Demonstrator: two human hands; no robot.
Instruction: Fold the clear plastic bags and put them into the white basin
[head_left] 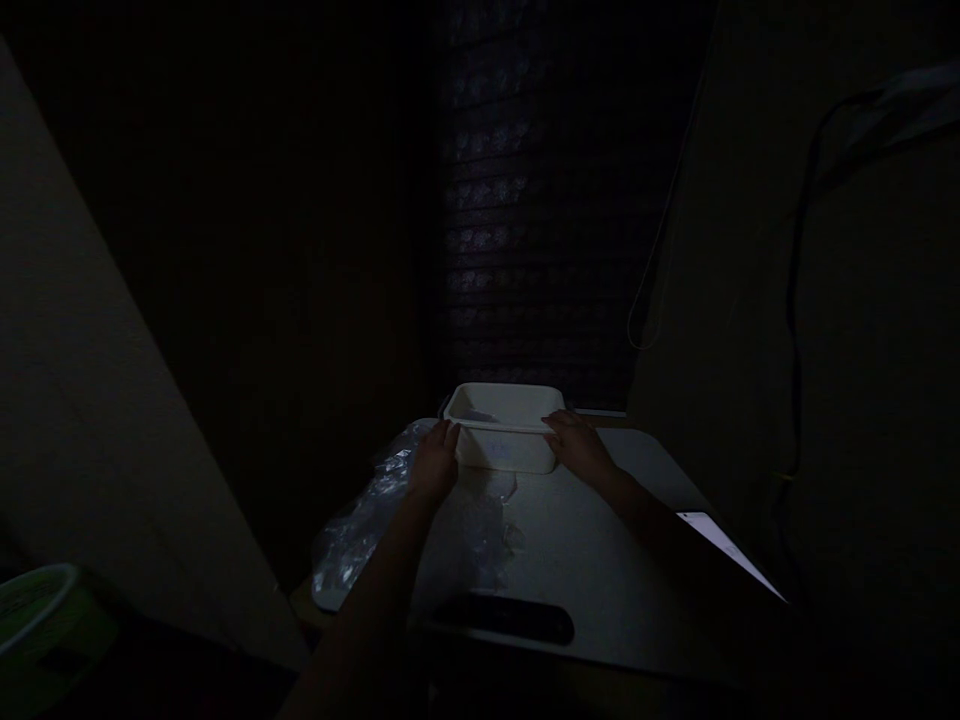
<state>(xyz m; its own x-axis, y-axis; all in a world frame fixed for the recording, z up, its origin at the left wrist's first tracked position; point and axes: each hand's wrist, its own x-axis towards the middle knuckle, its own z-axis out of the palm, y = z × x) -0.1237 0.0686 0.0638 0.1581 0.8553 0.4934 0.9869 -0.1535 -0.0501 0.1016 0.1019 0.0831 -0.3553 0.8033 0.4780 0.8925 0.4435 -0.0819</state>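
A white rectangular tub (506, 450) stands upright at the back of a pale table (600, 560). My left hand (436, 458) grips its left front corner, and my right hand (579, 445) has its fingers over the rim at the right side. Something dim lies inside the tub, too dark to make out. Clear crinkled plastic (360, 535) is spread over the table's left part, beside and under my left arm.
A dark oblong shape (506, 618) lies at the table's near edge. On the right is a lit screen (727, 550). A green basket (45, 620) sits low at the left. Behind hangs a dark slatted blind (487, 240), with a cord and cable to its right.
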